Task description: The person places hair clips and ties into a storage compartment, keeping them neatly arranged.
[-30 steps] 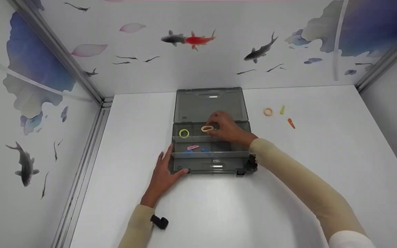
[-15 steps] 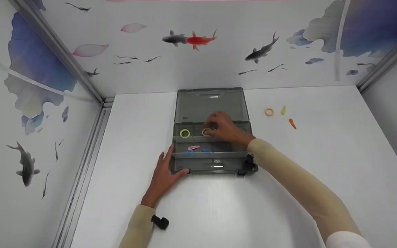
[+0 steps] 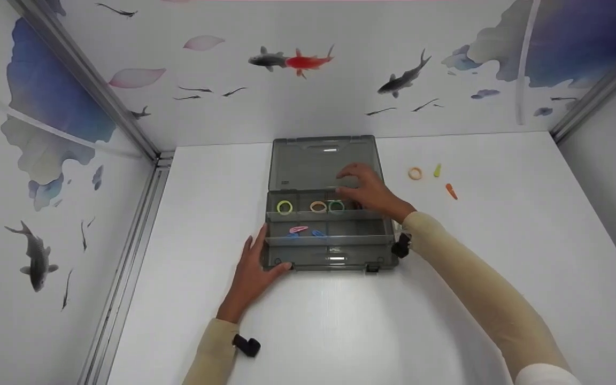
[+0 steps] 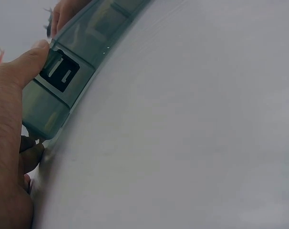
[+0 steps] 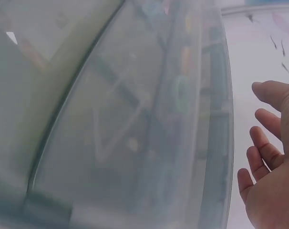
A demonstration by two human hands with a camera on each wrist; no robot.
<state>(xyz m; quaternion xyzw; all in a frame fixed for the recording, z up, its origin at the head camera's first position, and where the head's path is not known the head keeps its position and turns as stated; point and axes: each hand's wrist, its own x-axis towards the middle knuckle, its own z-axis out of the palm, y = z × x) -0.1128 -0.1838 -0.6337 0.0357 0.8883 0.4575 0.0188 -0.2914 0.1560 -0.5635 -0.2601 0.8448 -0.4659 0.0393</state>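
Note:
A smoky grey plastic organizer box (image 3: 323,253) lies on the table with its lid (image 3: 324,163) raised toward the back. My left hand (image 3: 249,278) holds its front left corner, thumb on the front edge and fingers along the left side. Over the right part of the back compartment hovers my right hand (image 3: 372,191), fingers loosely spread and nothing in them. That compartment holds a yellow hair tie (image 3: 284,207), a peach hair tie (image 3: 318,207) and a green hair tie (image 3: 336,206). A pink hair clip (image 3: 298,230) and blue hair clips (image 3: 318,233) lie in the middle compartment.
Right of the box on the white table (image 3: 335,331) lie an orange hair tie (image 3: 415,173), a yellow-green hair clip (image 3: 437,170) and an orange hair clip (image 3: 451,191). A wall (image 3: 335,107) printed with fish stands behind the box.
My right hand has lowered the peach hair tie into the back compartment, let go, and moved up and right, uncovering the green hair tie. The left hand stays at the box corner.

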